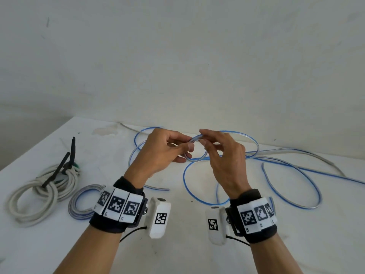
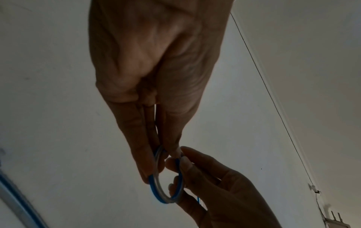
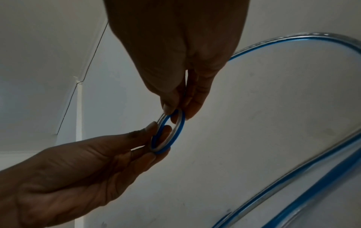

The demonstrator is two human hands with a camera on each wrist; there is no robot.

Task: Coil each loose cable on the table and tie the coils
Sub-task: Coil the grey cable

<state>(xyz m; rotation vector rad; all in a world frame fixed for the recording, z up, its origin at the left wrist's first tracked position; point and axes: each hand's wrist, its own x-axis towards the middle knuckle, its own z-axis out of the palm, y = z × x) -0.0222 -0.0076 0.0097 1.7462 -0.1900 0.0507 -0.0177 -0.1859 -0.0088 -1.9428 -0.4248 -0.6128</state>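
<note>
A long blue-and-clear cable (image 1: 280, 171) sprawls in loose loops over the white table (image 1: 177, 244). Both hands are raised above it at the middle. My left hand (image 1: 173, 147) pinches one side of a small tight loop (image 2: 162, 189) of this cable between thumb and fingers. My right hand (image 1: 209, 141) pinches the other side of the same loop (image 3: 171, 131). The loop stands about a finger's length across between the fingertips. The rest of the cable trails off to the right and back.
At the left lies a thick white cable coil (image 1: 39, 196) bound with black ties (image 1: 57, 171). Beside it sits a small blue-and-clear coil (image 1: 83, 202), partly behind my left wrist. A bare wall (image 1: 177, 56) stands behind the table.
</note>
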